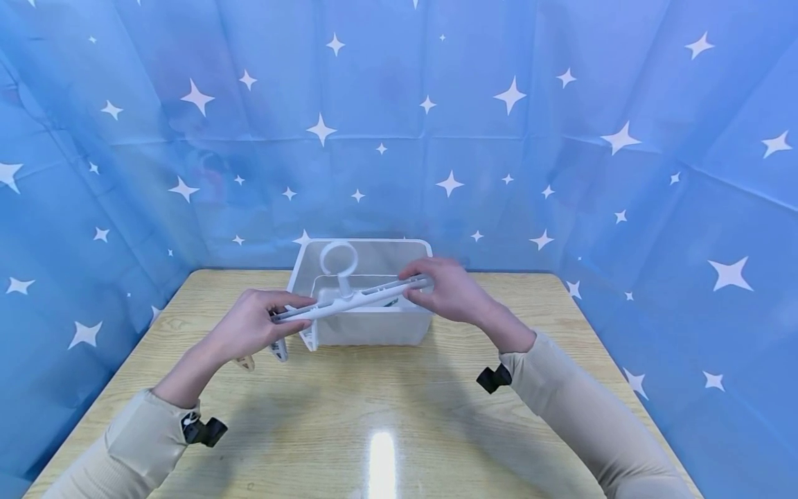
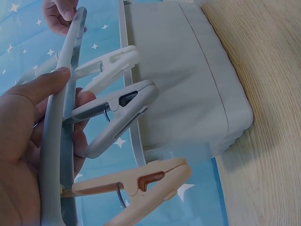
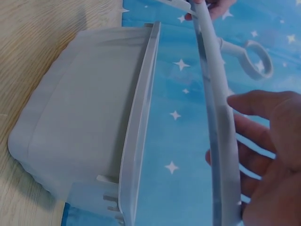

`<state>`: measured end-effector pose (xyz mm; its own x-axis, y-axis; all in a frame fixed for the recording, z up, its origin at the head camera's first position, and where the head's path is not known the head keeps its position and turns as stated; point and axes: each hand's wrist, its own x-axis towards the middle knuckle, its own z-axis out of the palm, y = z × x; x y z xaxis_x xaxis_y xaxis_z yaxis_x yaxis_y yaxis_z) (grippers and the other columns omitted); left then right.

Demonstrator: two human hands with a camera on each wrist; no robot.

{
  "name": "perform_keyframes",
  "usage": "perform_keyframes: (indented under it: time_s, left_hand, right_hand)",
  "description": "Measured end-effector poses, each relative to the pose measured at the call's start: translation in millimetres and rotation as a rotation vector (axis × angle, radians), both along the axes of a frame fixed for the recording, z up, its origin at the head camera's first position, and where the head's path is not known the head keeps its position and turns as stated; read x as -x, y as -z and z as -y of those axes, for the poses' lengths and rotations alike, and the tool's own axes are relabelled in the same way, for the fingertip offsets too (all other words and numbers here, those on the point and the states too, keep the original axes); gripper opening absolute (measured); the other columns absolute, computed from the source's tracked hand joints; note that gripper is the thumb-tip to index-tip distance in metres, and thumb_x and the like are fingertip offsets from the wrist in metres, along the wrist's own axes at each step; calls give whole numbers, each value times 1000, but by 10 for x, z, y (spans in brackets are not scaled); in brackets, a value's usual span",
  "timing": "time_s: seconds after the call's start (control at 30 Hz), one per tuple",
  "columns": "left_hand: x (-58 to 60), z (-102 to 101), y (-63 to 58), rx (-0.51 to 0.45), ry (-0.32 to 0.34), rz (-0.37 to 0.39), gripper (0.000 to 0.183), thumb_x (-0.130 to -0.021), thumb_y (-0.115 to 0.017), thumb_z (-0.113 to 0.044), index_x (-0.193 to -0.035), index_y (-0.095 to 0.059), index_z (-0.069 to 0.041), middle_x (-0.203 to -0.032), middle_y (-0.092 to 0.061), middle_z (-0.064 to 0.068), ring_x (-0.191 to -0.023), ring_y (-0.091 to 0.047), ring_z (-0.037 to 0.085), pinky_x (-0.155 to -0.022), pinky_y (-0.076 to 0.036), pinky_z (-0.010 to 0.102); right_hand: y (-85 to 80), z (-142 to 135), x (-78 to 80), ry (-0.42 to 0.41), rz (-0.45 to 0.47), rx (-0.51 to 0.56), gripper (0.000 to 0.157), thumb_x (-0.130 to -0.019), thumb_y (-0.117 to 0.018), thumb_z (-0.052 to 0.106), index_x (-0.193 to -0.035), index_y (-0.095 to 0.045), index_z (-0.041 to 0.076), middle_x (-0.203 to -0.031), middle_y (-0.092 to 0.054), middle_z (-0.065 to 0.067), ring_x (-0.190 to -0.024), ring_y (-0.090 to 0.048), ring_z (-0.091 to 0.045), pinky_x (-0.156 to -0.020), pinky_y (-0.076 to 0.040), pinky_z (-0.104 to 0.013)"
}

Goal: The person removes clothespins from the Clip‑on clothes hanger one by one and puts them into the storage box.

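Note:
A white clip hanger (image 1: 368,299) with a round hook (image 1: 339,260) is held up in front of a white bin, its right end higher than its left. My left hand (image 1: 246,322) grips the left end, thumb on the near face and fingers behind the bar. The right hand (image 1: 450,290) holds the other end between thumb and fingers. In the left wrist view, a white clip (image 2: 108,68), a grey clip (image 2: 120,115) and a beige clip (image 2: 141,186) hang from the bar near my left hand. The right wrist view shows the bar's right part without clips.
The white bin (image 1: 374,329) stands at the back of the wooden table (image 1: 349,409), behind the hanger. Something small and green (image 1: 391,302) shows inside it; most of its contents are hidden. A blue curtain with white stars (image 1: 386,166) surrounds the table.

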<state>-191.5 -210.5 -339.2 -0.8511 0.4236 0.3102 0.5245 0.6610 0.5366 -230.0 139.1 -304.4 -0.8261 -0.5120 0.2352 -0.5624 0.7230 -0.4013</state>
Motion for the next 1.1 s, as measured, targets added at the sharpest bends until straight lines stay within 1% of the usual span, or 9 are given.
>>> perform_keyframes:
  time_s: [0.1, 0.2, 0.27, 0.43, 0.6, 0.7, 0.87, 1.03, 1.1]
  left_hand:
    - [-3, -6, -9, 5, 0, 18, 30, -89, -76, -33, -118, -75, -22, -77, -71, -7, -49, -51, 4, -48, -43, 24]
    - [-9, -7, -16, 15, -5, 25, 30, -89, -76, -34, -117, -76, -23, -74, -70, -8, -49, -51, 4, -48, -43, 24]
    - [-13, -8, -19, 20, -5, 25, 30, -89, -76, -34, -117, -76, -24, -75, -71, -7, -50, -51, 4, -48, -43, 24]
    - [-9, -26, -14, 33, 17, 20, 29, -88, -78, -33, -115, -76, -25, -86, -75, -5, -53, -55, 2, -50, -45, 23]
    - [1, -30, -9, 45, 36, 0, 28, -87, -79, -31, -114, -76, -25, -85, -75, -8, -55, -56, 1, -51, -45, 22]
    - [6, -22, -8, 45, 44, -2, 28, -87, -79, -31, -114, -76, -26, -83, -74, -10, -55, -56, 1, -51, -44, 22]
    - [4, -22, -20, 35, 60, -6, 28, -86, -79, -31, -114, -76, -26, -86, -75, -10, -56, -57, 0, -51, -45, 22]
    - [-4, -28, -37, 30, 77, -23, 28, -86, -80, -30, -114, -77, -26, -92, -77, -8, -61, -61, -1, -54, -48, 22]
    - [-5, -29, -44, 34, 80, -28, 28, -86, -80, -30, -114, -77, -25, -92, -77, -8, -61, -60, -2, -54, -48, 22]
  right_hand:
    - [11, -4, 10, -25, -4, -29, 30, -93, -70, 26, -121, -70, 18, -118, -71, 1, -107, -64, -21, -95, -50, -42]
    - [21, -18, 21, -47, -10, -56, 29, -92, -70, 25, -120, -70, 19, -117, -71, 1, -103, -64, -19, -92, -49, -40]
    - [26, -35, 27, -68, -13, -76, 28, -92, -70, 24, -120, -69, 20, -116, -71, 1, -99, -63, -18, -89, -49, -38]
    - [35, -120, 22, -140, -15, -125, 29, -92, -70, 20, -121, -69, 19, -112, -71, 3, -87, -59, -14, -81, -47, -32]
    - [52, -184, 14, -192, -20, -149, 30, -93, -70, 22, -123, -68, 22, -114, -70, 5, -90, -60, -12, -84, -47, -33]
    - [52, -197, 13, -215, -25, -145, 30, -93, -71, 22, -123, -68, 21, -113, -70, 5, -90, -60, -12, -82, -49, -32]
    - [47, -228, 22, -242, -31, -129, 29, -93, -71, 22, -121, -68, 20, -110, -70, 6, -86, -60, -11, -79, -49, -30]
    - [50, -254, 22, -255, -29, -118, 30, -93, -71, 21, -123, -68, 21, -114, -70, 6, -86, -60, -10, -78, -49, -29]
    - [54, -258, 22, -256, -37, -117, 31, -93, -71, 21, -124, -68, 21, -115, -70, 6, -87, -61, -9, -78, -49, -29]
